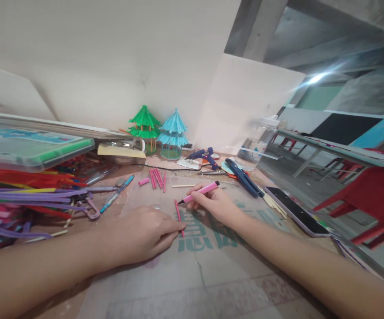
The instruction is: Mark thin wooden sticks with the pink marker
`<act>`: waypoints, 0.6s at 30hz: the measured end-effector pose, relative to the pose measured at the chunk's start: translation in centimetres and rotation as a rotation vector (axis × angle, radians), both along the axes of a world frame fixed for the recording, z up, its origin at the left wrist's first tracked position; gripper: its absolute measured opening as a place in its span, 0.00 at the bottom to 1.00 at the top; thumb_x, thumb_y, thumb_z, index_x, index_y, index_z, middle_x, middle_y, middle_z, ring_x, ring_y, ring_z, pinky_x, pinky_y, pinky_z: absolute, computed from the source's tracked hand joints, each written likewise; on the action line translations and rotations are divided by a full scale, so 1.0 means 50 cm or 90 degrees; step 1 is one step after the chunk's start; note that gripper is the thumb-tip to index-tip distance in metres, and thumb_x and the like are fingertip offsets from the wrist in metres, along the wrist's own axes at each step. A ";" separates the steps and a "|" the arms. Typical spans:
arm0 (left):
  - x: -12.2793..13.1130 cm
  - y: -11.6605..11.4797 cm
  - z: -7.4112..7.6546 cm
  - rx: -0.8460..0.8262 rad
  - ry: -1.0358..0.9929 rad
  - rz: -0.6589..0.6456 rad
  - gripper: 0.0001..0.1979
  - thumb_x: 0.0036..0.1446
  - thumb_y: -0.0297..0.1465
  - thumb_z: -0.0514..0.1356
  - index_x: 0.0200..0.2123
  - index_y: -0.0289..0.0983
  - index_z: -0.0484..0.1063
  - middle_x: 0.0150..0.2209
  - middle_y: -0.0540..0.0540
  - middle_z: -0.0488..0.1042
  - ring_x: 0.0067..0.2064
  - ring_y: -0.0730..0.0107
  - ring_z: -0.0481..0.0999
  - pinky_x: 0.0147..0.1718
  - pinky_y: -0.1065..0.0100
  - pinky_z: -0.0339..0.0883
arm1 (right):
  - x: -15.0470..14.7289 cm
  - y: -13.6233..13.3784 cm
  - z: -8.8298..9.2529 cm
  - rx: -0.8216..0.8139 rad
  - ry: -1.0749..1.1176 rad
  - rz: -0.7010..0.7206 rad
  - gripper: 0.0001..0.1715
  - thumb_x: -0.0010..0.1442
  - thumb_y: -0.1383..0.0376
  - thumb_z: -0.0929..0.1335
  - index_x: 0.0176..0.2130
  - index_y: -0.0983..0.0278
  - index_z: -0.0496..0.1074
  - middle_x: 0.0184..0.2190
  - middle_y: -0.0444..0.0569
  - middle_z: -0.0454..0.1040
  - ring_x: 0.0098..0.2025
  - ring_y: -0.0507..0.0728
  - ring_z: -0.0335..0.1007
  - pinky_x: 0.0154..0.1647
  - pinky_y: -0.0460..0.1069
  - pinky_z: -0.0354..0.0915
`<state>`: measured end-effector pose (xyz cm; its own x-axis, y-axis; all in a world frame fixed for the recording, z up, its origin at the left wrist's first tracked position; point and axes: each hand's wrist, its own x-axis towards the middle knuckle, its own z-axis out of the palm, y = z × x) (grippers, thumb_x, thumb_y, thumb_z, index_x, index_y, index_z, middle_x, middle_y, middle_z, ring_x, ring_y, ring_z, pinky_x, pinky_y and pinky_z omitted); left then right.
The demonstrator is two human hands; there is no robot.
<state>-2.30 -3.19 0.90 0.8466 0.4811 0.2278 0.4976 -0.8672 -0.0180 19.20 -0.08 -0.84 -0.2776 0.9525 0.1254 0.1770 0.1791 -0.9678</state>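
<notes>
My right hand [213,204] is closed around a pink marker [202,192], whose dark tip points down and left at the upper end of a thin pink stick [179,212]. The stick lies on a translucent plastic sheet [165,283] with green printed characters. From the left, my left hand [145,235] pins the lower part of that stick with its index fingertip, the other fingers curled beneath. Beyond the hands lie several more pink sticks [157,178], a pink marker cap [143,181] and one plain wooden stick [183,186].
Green [144,117] and blue [172,124] pagoda models stand by the wall. Before them lies a glue gun [205,155]. On the right are a navy-handled tool [243,177] and a phone [294,210]. Pipe cleaners [29,199] and a plastic case [35,146] crowd the left.
</notes>
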 end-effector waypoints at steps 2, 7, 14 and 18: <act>-0.001 0.001 -0.002 0.004 0.000 -0.003 0.15 0.63 0.29 0.52 0.44 0.42 0.78 0.31 0.47 0.80 0.33 0.63 0.79 0.31 0.67 0.67 | 0.000 0.001 -0.001 0.003 0.007 0.000 0.16 0.54 0.54 0.71 0.33 0.64 0.70 0.24 0.45 0.75 0.27 0.52 0.72 0.33 0.48 0.67; -0.003 0.001 -0.009 0.035 0.006 -0.015 0.15 0.63 0.30 0.51 0.45 0.42 0.78 0.31 0.46 0.80 0.32 0.63 0.78 0.31 0.67 0.67 | 0.001 0.002 -0.007 -0.007 0.038 -0.010 0.17 0.53 0.54 0.72 0.33 0.64 0.71 0.25 0.45 0.76 0.28 0.52 0.72 0.33 0.48 0.67; -0.008 0.004 -0.015 0.026 0.006 -0.022 0.16 0.64 0.30 0.51 0.46 0.42 0.77 0.32 0.46 0.79 0.32 0.62 0.78 0.31 0.65 0.67 | 0.000 -0.003 -0.004 -0.045 0.063 0.004 0.15 0.52 0.56 0.72 0.36 0.64 0.72 0.28 0.46 0.78 0.31 0.53 0.75 0.37 0.48 0.70; -0.009 0.005 -0.017 0.030 -0.005 -0.028 0.15 0.64 0.30 0.50 0.46 0.42 0.77 0.31 0.46 0.79 0.32 0.63 0.78 0.31 0.66 0.66 | -0.002 -0.003 -0.003 -0.030 0.058 -0.008 0.14 0.53 0.57 0.72 0.36 0.63 0.72 0.28 0.46 0.79 0.31 0.53 0.76 0.37 0.49 0.71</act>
